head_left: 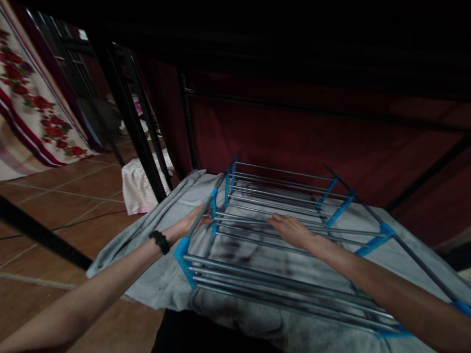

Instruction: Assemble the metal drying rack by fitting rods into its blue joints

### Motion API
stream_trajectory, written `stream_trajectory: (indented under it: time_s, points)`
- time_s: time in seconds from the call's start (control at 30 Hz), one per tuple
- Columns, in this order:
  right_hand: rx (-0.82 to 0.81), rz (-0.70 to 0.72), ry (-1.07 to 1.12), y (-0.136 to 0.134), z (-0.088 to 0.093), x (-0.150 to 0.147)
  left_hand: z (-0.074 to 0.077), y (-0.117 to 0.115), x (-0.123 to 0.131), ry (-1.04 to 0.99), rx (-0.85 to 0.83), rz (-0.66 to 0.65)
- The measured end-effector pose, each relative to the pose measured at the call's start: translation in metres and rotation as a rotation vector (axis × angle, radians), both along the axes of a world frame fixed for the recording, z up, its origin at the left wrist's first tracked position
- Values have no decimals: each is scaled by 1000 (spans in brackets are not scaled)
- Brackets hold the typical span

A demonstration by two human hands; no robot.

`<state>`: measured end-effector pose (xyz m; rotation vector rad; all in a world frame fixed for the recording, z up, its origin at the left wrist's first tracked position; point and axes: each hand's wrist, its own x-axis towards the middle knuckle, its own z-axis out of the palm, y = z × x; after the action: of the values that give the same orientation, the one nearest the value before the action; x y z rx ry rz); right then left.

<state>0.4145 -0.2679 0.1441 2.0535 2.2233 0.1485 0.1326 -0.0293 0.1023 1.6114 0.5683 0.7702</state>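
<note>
A shoe rack [257,279] made of grey metal tubes and blue plastic brackets lies on a grey blanket [165,274]. My left hand [198,217], with a black band on its wrist, grips the rack's left side beside a blue bracket [214,211]. A side tube crosses in front of it, and its fingertips are partly hidden. Over the rack's middle, my right hand [290,229] is closed on the crossbars, its fingers pressed together and its thumb hidden. More blue brackets [375,241] join the crossbars along the right side.
Dark metal posts [127,113] stand at the left, and a dark surface hangs low overhead. Behind the rack is a dark red backing [279,132] with a metal rail. A striped cloth [140,184] and a floral curtain [44,108] are at the left, above the tiled floor [73,206].
</note>
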Motion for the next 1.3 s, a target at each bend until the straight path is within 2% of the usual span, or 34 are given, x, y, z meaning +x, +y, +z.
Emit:
stream_trajectory:
  time_s: [0.1, 0.2, 0.4, 0.5, 0.6, 0.77, 0.97, 1.07, 1.17, 1.3]
  points:
    - [22, -16, 19, 1, 0, 4, -8, 8, 7, 57, 66, -94]
    - [72, -56, 41, 2, 2, 9, -8, 12, 13, 45, 129, -64]
    - [123, -59, 98, 4, 7, 11, 14, 1, 20, 73, 243, -29]
    - [131, -66, 132, 4, 7, 13, 25, -6, 22, 72, 221, -24]
    - [142, -54, 147, 4, 5, 15, 30, -7, 21, 53, 166, -22]
    - [147, -45, 163, 6, 0, 17, 28, 0, 18, 21, 67, -85]
    - [178, -50, 121, 3, -4, 17, 30, -9, 21, -48, 46, -27]
    - [208, -63, 90, 4, -6, 17, 30, -15, 25, -115, -31, -16]
    - [198, -64, 73, 7, -3, 16, 26, -16, 29, -155, -128, -12]
    - [162, -38, 84, 11, 3, 15, 21, -14, 31, -148, -130, -5]
